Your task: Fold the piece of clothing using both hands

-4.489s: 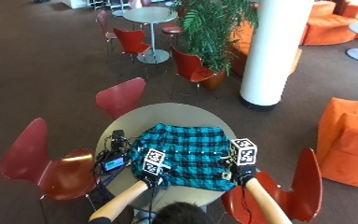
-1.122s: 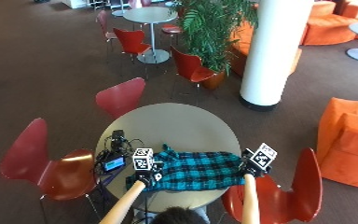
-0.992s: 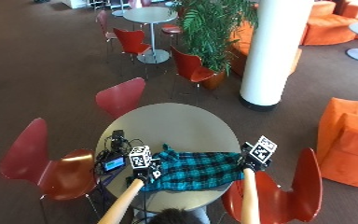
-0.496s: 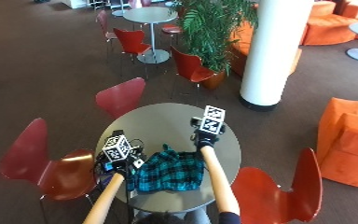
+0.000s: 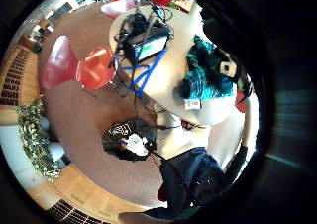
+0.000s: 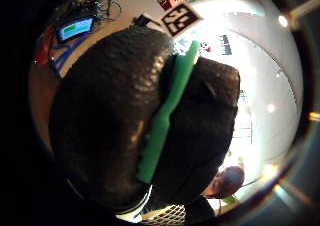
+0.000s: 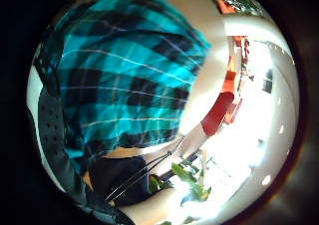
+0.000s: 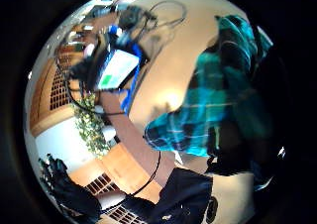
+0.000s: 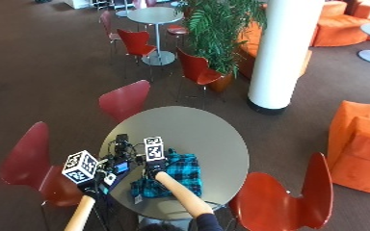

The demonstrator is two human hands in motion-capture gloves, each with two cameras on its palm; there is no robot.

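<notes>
A teal and black plaid garment (image 9: 177,176) lies folded into a narrow bundle on the near left part of the round table (image 9: 204,132). My right hand (image 9: 151,168) is over the bundle's left edge and pinches the cloth. The plaid (image 7: 129,70) fills its palm view, and the cloth (image 8: 208,100) rises toward its fingers. My left hand (image 9: 87,187) hangs beyond the table's left edge, apart from the garment, its fingers (image 6: 125,111) curled on nothing. From there the bundle (image 5: 203,73) shows with a hand (image 5: 225,68) on it.
A small device with a lit screen and tangled cables (image 9: 119,161) sits on the table just left of the garment. Red chairs stand at the left (image 9: 28,163), the far side (image 9: 124,98) and the right (image 9: 287,202). A dark bag (image 5: 126,137) lies on the floor.
My right hand swept from the table's right side across to the left, carrying the cloth over itself into a narrower bundle. My left hand let go and drew back off the table's left edge.
</notes>
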